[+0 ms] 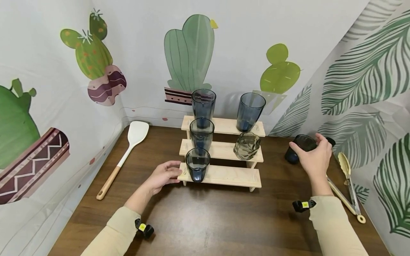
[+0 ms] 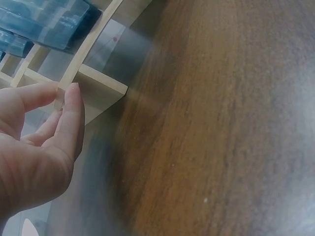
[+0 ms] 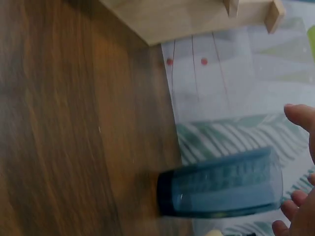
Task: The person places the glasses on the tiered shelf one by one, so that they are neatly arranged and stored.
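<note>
My left hand point(image 1: 164, 176) pinches the left end of the lowest step of a pale wooden three-step display stand point(image 1: 235, 175), thumb and fingertips meeting at the board's end in the left wrist view. On that step stands a short dark glass point(image 1: 198, 167). A blue-grey tumbler point(image 1: 201, 137) occupies the middle step, beside a crumpled-looking smoky glass point(image 1: 247, 146). Two tall tumblers point(image 1: 204, 103) point(image 1: 251, 111) are on top. At the right, my right hand point(image 1: 315, 158) spreads over the rim of an upright dark blue glass point(image 3: 221, 184); its thumb is apart from the glass.
A white spatula point(image 1: 128, 156) with a wooden handle lies left of the stand. Metal tongs with cream tips point(image 1: 347, 170) lie at the right edge. Another dark object point(image 1: 331, 142) shows partly behind my right hand. Patterned cloth walls point(image 1: 237, 42) border the brown table point(image 1: 205, 220).
</note>
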`<act>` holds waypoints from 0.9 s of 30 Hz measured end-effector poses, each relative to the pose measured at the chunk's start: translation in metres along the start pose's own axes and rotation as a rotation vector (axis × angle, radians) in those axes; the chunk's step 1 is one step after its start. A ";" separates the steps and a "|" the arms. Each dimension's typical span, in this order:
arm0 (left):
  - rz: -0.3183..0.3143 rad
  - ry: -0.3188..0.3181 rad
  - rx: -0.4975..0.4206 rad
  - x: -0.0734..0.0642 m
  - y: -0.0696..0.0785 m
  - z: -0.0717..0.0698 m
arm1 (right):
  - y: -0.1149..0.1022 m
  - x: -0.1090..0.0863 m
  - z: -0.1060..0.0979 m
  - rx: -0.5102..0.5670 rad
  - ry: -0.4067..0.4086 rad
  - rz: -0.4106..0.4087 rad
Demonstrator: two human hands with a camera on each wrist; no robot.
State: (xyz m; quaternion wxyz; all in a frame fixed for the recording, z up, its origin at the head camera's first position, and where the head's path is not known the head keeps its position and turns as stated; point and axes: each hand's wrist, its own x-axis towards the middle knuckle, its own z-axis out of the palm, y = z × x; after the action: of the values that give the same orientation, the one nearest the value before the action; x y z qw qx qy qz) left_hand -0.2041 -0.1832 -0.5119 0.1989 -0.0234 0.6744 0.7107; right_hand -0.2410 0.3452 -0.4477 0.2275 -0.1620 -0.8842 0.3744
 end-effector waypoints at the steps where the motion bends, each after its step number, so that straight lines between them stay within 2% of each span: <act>1: 0.000 0.000 0.000 0.000 0.000 0.000 | 0.002 0.003 -0.001 -0.023 -0.023 0.011; 8: -0.004 0.005 -0.002 0.000 0.000 0.001 | 0.013 0.015 -0.008 -0.166 -0.141 0.020; 14: -0.003 0.007 -0.003 0.000 0.000 0.001 | 0.017 0.020 -0.010 -0.239 -0.212 0.056; 23: -0.001 0.006 0.003 0.000 -0.001 0.001 | 0.023 0.026 -0.010 -0.264 -0.271 0.112; 27: 0.000 0.010 0.003 0.000 0.000 0.001 | 0.024 0.026 -0.009 -0.262 -0.270 0.124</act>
State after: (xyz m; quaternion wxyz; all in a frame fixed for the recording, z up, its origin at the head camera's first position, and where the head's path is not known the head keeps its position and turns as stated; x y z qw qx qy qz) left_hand -0.2033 -0.1820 -0.5118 0.1959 -0.0267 0.6762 0.7097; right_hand -0.2556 0.3783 -0.4524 0.0602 -0.1928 -0.9362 0.2877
